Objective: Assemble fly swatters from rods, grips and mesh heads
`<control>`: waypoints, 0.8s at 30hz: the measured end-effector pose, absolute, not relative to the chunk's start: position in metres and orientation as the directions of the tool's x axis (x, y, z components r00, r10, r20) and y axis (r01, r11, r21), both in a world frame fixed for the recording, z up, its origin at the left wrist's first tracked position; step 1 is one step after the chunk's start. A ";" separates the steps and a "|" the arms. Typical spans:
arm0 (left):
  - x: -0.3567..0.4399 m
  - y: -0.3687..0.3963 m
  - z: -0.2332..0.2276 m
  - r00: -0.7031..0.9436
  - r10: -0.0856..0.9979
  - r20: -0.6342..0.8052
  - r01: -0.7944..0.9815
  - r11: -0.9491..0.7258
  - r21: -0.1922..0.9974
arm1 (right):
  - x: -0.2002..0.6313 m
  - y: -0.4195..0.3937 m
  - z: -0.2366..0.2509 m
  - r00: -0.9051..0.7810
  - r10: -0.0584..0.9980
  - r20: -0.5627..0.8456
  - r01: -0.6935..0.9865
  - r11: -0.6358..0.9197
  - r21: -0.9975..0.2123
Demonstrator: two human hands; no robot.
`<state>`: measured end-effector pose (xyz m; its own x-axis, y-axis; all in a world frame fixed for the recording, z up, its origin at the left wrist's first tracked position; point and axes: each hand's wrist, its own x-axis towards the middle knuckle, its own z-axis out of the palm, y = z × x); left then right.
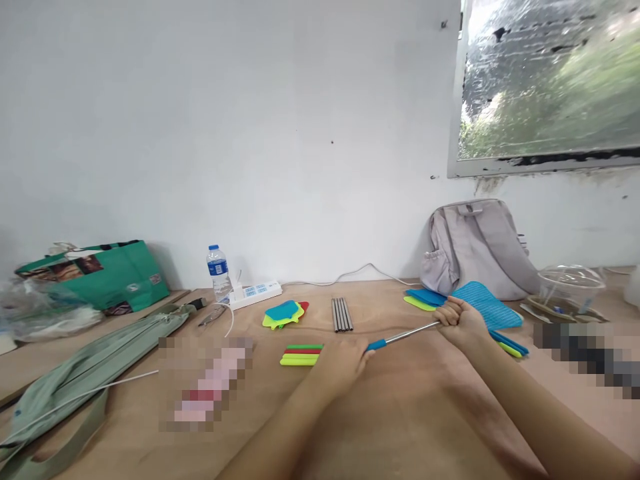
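Note:
Stretched between my two hands is a fly swatter with a thin metal rod (411,333) and a blue grip. My left hand (345,360) is closed round the blue grip. My right hand (461,320) is closed round the far end of the rod, beside a blue mesh swatter head (493,307). Left of centre lie coloured handles (299,360) in green, red and yellow, partly behind my left hand. Several metal tubes (342,315) lie side by side beyond it. Flat swatter heads (284,312) are piled to their left.
Blue and yellow pieces lie on both sides of my right hand. A grey backpack (475,250) leans on the wall, near a clear plastic bowl (573,287). At the left are a water bottle (218,273), a power strip (256,293), a green bag (110,277) and grey-green fabric (105,363).

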<state>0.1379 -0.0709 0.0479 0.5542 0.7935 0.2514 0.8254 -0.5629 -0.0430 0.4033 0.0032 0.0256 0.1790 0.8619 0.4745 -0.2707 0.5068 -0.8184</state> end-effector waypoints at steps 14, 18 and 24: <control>0.054 -0.054 0.080 0.605 0.747 0.275 0.792 -0.532 -0.299 | 0.514 -0.008 0.048 0.554 0.758 0.344 -0.331 0.580 -0.745; 0.036 -0.053 0.083 0.599 0.744 0.296 0.800 -0.543 -0.254 | 0.524 -0.012 0.054 0.565 0.785 0.253 -0.424 0.540 -0.727; 0.043 -0.052 0.068 0.473 0.774 0.422 0.879 -0.447 -0.165 | 0.491 -0.013 0.061 0.631 0.727 0.269 -0.569 0.670 -0.477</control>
